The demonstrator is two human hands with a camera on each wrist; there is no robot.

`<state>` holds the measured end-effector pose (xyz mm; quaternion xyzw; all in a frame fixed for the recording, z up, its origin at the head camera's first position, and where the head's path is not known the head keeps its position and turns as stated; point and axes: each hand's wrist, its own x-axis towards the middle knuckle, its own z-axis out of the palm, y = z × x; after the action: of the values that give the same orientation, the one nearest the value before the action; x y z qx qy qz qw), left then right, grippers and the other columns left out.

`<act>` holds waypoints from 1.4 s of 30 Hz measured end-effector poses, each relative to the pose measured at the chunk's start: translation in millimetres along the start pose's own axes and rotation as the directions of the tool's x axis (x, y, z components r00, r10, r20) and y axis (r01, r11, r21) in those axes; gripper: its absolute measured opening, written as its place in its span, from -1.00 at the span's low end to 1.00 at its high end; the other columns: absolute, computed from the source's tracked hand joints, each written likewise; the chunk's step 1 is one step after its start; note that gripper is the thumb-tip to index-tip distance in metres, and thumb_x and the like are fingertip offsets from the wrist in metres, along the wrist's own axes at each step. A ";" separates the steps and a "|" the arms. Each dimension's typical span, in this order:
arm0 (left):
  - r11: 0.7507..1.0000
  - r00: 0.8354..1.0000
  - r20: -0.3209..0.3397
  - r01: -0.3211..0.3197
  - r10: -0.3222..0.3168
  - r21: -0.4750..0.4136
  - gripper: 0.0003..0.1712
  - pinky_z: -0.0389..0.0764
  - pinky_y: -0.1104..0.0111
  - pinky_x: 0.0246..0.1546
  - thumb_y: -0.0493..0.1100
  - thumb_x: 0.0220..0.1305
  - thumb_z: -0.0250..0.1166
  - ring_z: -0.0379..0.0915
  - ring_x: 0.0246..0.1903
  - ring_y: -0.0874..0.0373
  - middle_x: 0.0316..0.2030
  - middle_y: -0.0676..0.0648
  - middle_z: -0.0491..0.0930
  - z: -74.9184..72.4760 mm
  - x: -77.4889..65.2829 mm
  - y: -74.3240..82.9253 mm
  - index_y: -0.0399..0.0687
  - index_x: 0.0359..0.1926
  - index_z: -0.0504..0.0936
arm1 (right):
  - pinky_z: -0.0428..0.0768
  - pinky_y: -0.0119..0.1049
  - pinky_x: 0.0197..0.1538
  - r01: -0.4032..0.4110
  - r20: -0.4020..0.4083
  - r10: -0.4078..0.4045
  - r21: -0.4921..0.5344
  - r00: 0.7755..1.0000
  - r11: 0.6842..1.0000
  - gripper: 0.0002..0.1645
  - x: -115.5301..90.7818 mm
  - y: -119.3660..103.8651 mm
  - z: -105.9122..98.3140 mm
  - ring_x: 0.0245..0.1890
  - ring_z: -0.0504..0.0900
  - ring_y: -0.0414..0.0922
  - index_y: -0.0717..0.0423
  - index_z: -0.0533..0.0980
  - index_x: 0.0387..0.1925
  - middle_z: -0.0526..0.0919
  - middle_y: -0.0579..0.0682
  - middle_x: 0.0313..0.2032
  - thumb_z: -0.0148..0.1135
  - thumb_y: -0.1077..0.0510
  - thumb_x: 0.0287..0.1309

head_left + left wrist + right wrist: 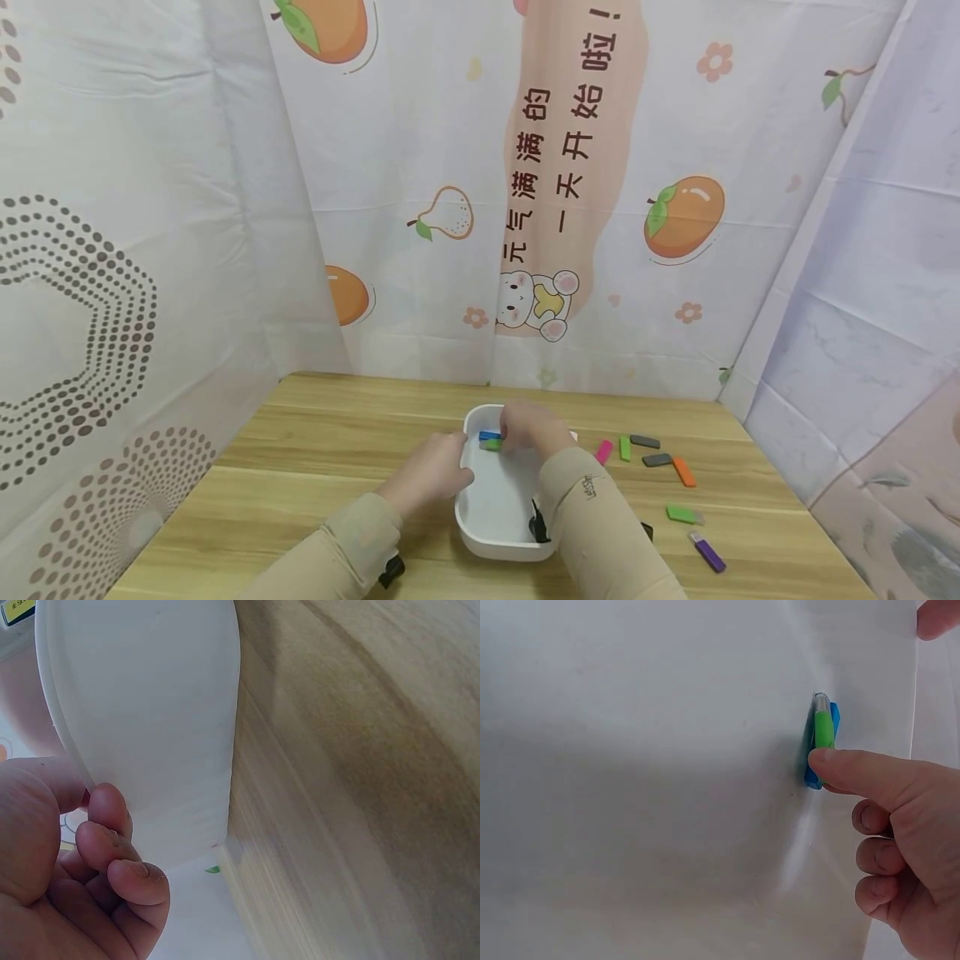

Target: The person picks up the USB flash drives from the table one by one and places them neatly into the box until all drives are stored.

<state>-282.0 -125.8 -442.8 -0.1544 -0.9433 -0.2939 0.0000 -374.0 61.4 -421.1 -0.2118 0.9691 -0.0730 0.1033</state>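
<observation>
A white plastic bin (504, 493) stands on the wooden table in front of me. At its left side, my left hand (433, 473) grips the rim; in the left wrist view the curled fingers (139, 881) lie against the outer wall. My right hand (528, 427) reaches inside the bin's far end. Its thumb and forefinger pinch a green USB stick (823, 729) with a clear-looking end, as the right wrist view shows. Behind the green one is a blue USB stick (835, 715), close to the bin's wall and partly hidden by it and the thumb.
Right of the bin, loose USB sticks lie on the table: pink (603, 452), green (625, 448), grey (657, 459), orange (683, 472), another green (680, 514) and purple (708, 552). A dark item (647, 530) shows beside the right sleeve. Printed curtains (420, 317) hang behind the table.
</observation>
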 end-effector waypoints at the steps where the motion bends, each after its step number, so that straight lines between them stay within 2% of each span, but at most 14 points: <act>1: 1.000 1.000 0.001 0.001 -0.001 0.002 -0.46 0.56 0.36 -0.52 -0.28 0.09 0.34 0.48 -0.47 0.13 -0.27 -0.16 0.63 0.1 0.0 0.1 -0.46 0.10 0.54 | 0.59 -0.17 -0.20 -0.001 0.001 0.001 0.000 1.000 1.000 -0.86 0.0 -0.1 -0.1 -0.40 0.52 -0.12 -0.01 0.65 -0.46 0.60 -0.15 -0.46 0.52 0.18 0.05; 13: 1.000 1.000 0.006 -0.017 0.017 -0.004 -0.48 0.55 0.38 -0.55 -0.29 0.10 0.33 0.48 -0.49 0.16 -0.28 -0.15 0.63 -1.0 -1.5 1.0 -0.44 0.10 0.55 | 0.54 -0.23 -0.30 0.001 -0.002 -0.001 -0.029 1.000 1.000 -0.83 0.8 -0.7 2.2 -0.44 0.50 -0.14 -0.08 0.63 -0.49 0.59 -0.17 -0.49 0.53 0.15 0.05; 22: 1.000 1.000 0.005 -0.011 0.011 0.017 -0.49 0.54 0.37 -0.53 -0.27 0.10 0.35 0.47 -0.48 0.15 -0.32 -0.09 0.60 -0.6 -1.1 2.4 -0.42 0.09 0.56 | 0.58 -0.21 -0.23 0.012 -0.010 -0.012 -0.032 1.000 0.999 -0.85 1.2 0.8 4.2 -0.41 0.53 -0.14 -0.07 0.65 -0.46 0.60 -0.19 -0.48 0.54 0.15 0.04; 27: 1.000 1.000 0.011 -0.005 0.005 -0.001 -0.46 0.56 0.36 -0.51 -0.29 0.11 0.35 0.48 -0.46 0.14 -0.23 -0.16 0.64 -0.7 -0.6 2.9 -0.44 0.13 0.54 | 0.58 -0.19 -0.21 0.009 -0.014 -0.009 -0.041 1.000 0.999 -0.84 1.9 2.0 4.4 -0.41 0.53 -0.14 -0.08 0.65 -0.46 0.59 -0.20 -0.47 0.54 0.15 0.04; 32: 1.000 1.000 0.015 0.008 -0.008 -0.007 -0.47 0.57 0.36 -0.49 -0.30 0.12 0.34 0.50 -0.44 0.13 -0.19 -0.19 0.65 -2.2 -1.6 4.3 -0.43 0.14 0.54 | 0.59 -0.19 -0.19 0.007 -0.008 -0.007 -0.008 1.000 1.000 -0.83 2.8 1.0 2.2 -0.39 0.54 -0.13 -0.06 0.65 -0.44 0.59 -0.18 -0.46 0.55 0.18 0.02; 35: 1.000 1.000 0.017 0.009 -0.009 -0.008 -0.46 0.57 0.36 -0.49 -0.30 0.13 0.34 0.49 -0.44 0.13 -0.19 -0.20 0.65 -3.0 -2.2 4.2 -0.44 0.15 0.54 | 0.60 -0.17 -0.17 0.014 -0.006 -0.014 0.012 1.000 1.000 -0.82 3.1 -0.3 -3.0 -0.37 0.55 -0.12 -0.02 0.66 -0.39 0.61 -0.16 -0.43 0.57 0.19 -0.01; 42: 0.999 0.999 0.024 0.023 -0.023 -0.024 -0.42 0.58 0.37 -0.54 -0.30 0.13 0.35 0.50 -0.47 0.13 -0.18 -0.23 0.65 -2.7 -3.5 2.5 -0.46 0.19 0.51 | 0.62 -0.17 -0.14 0.074 -0.025 -0.075 -0.025 0.997 0.997 -0.69 -1.3 -2.0 -21.6 -0.29 0.58 -0.14 0.01 0.71 -0.15 0.67 -0.15 -0.29 0.57 0.07 0.05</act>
<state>-278.2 -126.3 -439.6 -0.1471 -0.9412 -0.3036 -0.0166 -377.0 62.3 -399.5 -0.2482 0.9625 -0.0679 0.0855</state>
